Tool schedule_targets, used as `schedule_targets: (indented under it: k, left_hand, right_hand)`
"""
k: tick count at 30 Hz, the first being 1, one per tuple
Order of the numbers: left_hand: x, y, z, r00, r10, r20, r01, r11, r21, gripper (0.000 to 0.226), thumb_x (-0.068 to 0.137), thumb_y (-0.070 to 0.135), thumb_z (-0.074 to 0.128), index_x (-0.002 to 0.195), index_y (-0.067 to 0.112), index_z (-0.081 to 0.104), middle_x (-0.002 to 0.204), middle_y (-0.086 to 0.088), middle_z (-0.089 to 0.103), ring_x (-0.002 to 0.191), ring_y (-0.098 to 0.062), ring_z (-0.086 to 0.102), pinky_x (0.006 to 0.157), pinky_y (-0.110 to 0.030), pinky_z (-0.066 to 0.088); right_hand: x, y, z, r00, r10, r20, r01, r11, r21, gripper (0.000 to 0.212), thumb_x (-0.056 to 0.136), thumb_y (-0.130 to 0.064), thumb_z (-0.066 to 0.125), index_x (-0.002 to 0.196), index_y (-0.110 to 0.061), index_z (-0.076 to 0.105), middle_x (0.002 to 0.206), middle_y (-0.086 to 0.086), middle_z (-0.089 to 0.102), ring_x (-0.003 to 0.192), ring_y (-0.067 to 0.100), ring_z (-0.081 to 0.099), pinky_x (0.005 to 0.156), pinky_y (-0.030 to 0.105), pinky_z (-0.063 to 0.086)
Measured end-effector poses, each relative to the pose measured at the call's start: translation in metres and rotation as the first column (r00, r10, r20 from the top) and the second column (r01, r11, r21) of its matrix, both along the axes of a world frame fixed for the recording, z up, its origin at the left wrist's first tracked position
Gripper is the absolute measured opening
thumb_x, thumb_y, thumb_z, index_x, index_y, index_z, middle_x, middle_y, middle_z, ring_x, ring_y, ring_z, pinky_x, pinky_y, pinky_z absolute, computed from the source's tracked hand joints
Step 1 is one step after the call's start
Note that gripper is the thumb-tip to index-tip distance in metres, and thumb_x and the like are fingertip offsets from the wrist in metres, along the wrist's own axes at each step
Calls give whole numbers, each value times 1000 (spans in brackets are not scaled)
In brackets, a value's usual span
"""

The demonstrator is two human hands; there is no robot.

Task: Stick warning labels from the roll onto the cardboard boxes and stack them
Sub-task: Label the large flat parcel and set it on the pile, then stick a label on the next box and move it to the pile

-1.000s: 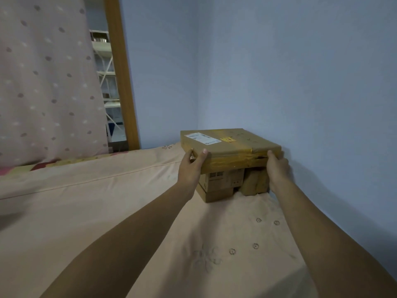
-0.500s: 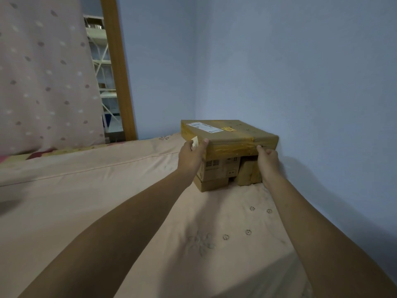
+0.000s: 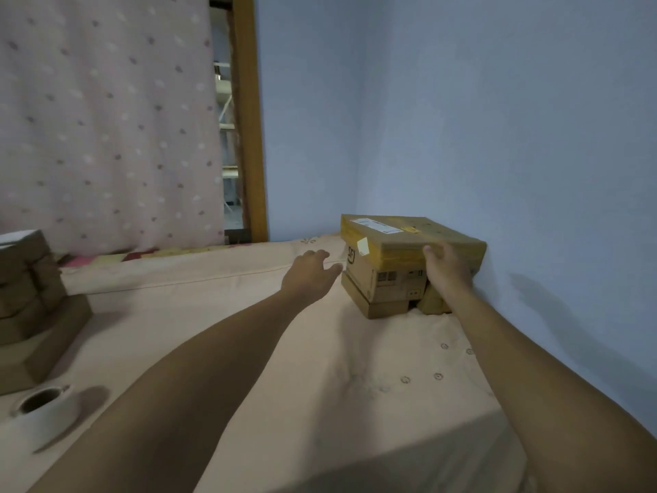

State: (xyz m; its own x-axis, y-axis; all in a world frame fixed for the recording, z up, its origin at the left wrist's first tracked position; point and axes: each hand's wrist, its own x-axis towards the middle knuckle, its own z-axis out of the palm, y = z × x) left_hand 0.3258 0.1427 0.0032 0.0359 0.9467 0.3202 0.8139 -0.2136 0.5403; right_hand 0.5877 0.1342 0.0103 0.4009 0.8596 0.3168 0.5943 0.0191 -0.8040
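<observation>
A flat taped cardboard box point(image 3: 401, 234) with a white shipping label and a small yellow sticker lies on top of smaller boxes point(image 3: 382, 286) in the corner by the blue wall. My right hand point(image 3: 446, 270) rests against the front edge of the top box, thumb on its rim. Just left of the stack, my left hand point(image 3: 311, 274) hovers with relaxed fingers and holds nothing. A white label roll point(image 3: 42, 412) sits on the bed at the lower left. Another pile of cardboard boxes point(image 3: 32, 307) stands at the left edge.
The pink bedsheet point(image 3: 220, 314) covers the bed between the two piles. The blue wall point(image 3: 515, 137) runs along the right side. A dotted curtain point(image 3: 106, 119) and a wooden door frame point(image 3: 249, 119) stand at the back.
My left hand has let go of the top box and moved left, away from it. The view has swung left, bringing the label roll and the second pile into sight.
</observation>
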Motion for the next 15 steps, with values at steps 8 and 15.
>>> schedule_targets:
  k: [8,15]
  left_hand:
    - [-128,-61,2,875,139,-464,-151,988,13,62,101,59,37,140,14,54,145,-9,54,134,-32,47,111,-44,37]
    - [-255,-112,-4,809,309,-501,-346,938,21,65,100,61,34,141,15,53,144,-9,55,133,-31,48,109,-45,39]
  right_hand:
    - [-111,-34,3,868,272,416,-243,962,-122,51,105,-49,37,146,-22,49,152,0,48,137,28,45,106,46,43]
    - [-255,-54,2,597,475,646,-410,873,-264,66,106,-56,36,160,-19,33,169,1,24,155,24,22,123,42,22]
